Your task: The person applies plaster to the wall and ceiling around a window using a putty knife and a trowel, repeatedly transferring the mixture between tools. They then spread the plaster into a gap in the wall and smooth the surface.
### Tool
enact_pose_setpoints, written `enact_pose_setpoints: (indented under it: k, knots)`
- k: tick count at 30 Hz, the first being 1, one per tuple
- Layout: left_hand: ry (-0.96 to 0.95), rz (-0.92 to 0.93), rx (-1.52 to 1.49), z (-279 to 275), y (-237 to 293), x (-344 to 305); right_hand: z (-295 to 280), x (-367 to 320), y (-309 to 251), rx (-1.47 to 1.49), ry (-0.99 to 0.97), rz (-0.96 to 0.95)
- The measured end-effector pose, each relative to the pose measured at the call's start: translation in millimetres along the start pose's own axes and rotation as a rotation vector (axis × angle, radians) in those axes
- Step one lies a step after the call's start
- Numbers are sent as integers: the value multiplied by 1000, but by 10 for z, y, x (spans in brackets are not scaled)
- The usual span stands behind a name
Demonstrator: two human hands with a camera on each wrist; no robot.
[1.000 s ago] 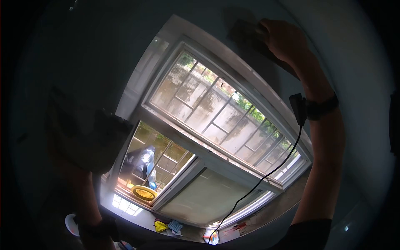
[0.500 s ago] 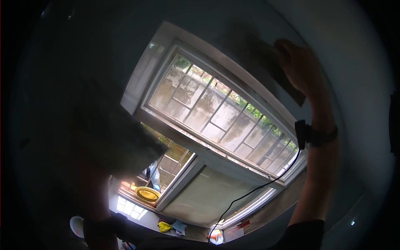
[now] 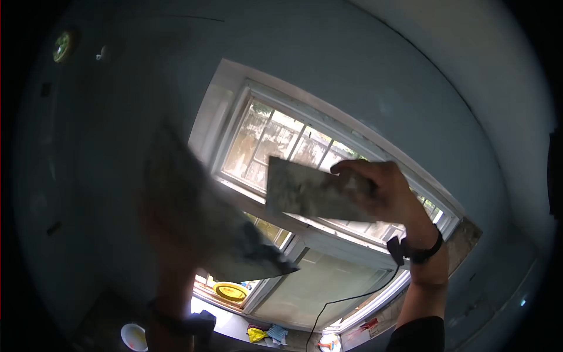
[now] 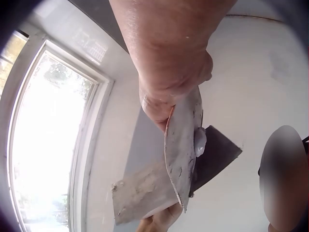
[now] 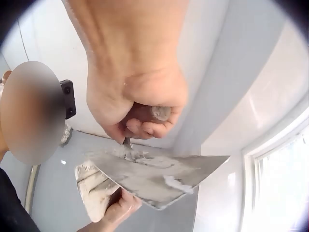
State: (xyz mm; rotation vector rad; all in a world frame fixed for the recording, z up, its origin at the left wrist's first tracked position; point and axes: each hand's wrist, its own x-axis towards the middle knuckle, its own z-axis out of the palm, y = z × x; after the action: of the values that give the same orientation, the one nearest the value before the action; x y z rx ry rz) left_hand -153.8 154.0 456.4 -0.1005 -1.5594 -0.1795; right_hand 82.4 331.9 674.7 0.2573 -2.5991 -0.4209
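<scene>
In the head view my right hand (image 3: 392,190) grips a trowel, its broad, smeared blade (image 3: 308,190) in front of the window. In the right wrist view the fingers curl round its rounded handle (image 5: 161,113), and whitish paste streaks the metal blade (image 5: 159,179). My left hand (image 3: 173,232), dark and blurred, holds a paste-stained plate (image 3: 226,234) left of the trowel. The left wrist view has this thin, bent plate (image 4: 179,145) under the left hand (image 4: 171,67), a whitish lump at its edge. Whether plate and trowel touch, I cannot tell.
A barred window (image 3: 287,135) is set in the grey-blue wall (image 3: 328,53). Lower down are a yellow round object (image 3: 230,291), yellow and blue cloths (image 3: 256,334), and a white bowl (image 3: 134,337). A cable (image 3: 352,298) hangs from the right wrist.
My right hand has come down and left from the upper wall with the trowel, whose blade now shows before the window. The left hand and plate have shifted right, towards it. The head view has shifted.
</scene>
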Motion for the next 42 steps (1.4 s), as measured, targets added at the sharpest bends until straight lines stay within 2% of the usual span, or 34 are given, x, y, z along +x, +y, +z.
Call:
enact_pose_setpoints:
  k: [1,2,3,4,5,6,8,10,13,17,23,29,34,37,40,42]
  knots:
    - [64,-147,-529,28,-112,-43,-38,25,65,-331,38,-18]
    - [78,-184,-603,121,-222,-116,-57,44,227,-633,123,23]
    - [66,-210,-676,149,-264,-128,-144,81,404,-735,225,155]
    - [55,-238,-748,176,-306,-141,-272,134,592,-819,427,97]
    - [27,-263,-814,182,-333,-122,-416,183,649,-800,487,275]
    - [-3,-285,-877,192,-368,-112,-556,178,784,-886,524,324]
    - [-66,-309,-886,243,-387,-122,-761,178,1087,-928,482,402]
    - [-106,-312,-811,290,-347,-161,-840,252,1103,-911,424,505]
    - [-91,-309,-812,403,-320,-213,-829,361,1145,-900,403,488]
    - [-62,-356,-959,606,-245,-329,-710,646,1155,-899,393,340]
    - [-176,-321,-933,697,-266,-429,-564,1192,1106,-896,398,258]
    - [-74,-396,-895,802,-236,-538,-434,1970,808,-913,316,166]
    - [-180,-422,-774,886,-378,-742,-293,2734,578,-995,247,83]
    - [-289,-437,-713,857,-515,-874,-154,3252,692,-1069,242,3]
    - [-276,-462,-716,735,-694,-899,49,3623,651,-1050,353,-341]
    - [-197,-472,-750,639,-829,-859,347,3706,431,-832,360,-230]
